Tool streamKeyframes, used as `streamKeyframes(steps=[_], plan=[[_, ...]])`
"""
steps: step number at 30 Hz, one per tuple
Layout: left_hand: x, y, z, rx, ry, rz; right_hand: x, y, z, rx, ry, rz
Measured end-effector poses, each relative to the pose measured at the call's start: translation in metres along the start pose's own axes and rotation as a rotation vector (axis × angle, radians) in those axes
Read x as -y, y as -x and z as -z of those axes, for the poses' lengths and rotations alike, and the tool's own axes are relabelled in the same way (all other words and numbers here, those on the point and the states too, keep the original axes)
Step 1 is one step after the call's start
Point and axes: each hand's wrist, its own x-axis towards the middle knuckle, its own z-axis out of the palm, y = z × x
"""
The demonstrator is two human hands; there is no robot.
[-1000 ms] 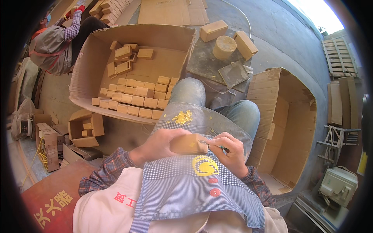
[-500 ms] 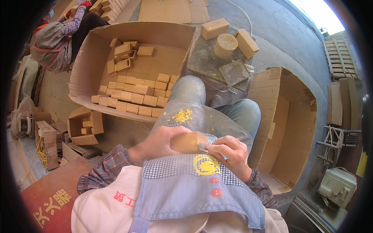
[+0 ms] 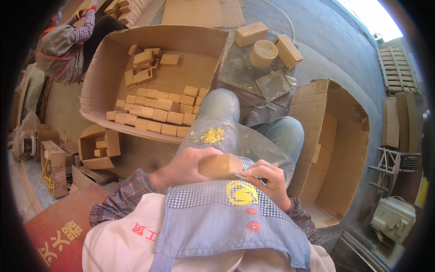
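Block [image 3: 220,165] unmoved: tan, rectangular, shavings-flecked.

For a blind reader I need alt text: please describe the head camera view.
A seated person's left hand holds a tan block over an aproned lap while the right hand works its edge with a thin tool. Ahead, a large cardboard box holds rows of similar blocks; another person sits at upper left.

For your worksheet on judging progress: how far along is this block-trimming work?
Done, it seems: rows of tan blocks lie in the big cardboard box. In hand: the left hand holds one block while the right hand works its edge with a blade. The right-side box looks empty.
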Motion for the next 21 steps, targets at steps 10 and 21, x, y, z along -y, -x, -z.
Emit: streamKeyframes(steps=[10, 21], plan=[[0.001, -0.001, 0.001, 0.003, 0.000, 0.002, 0.003, -0.006, 0.002, -0.003, 0.048, 0.010], [0.004, -0.001, 0.001, 0.013, 0.040, 0.022, -0.006, -0.014, -0.009, -0.103, -0.262, -0.290]])
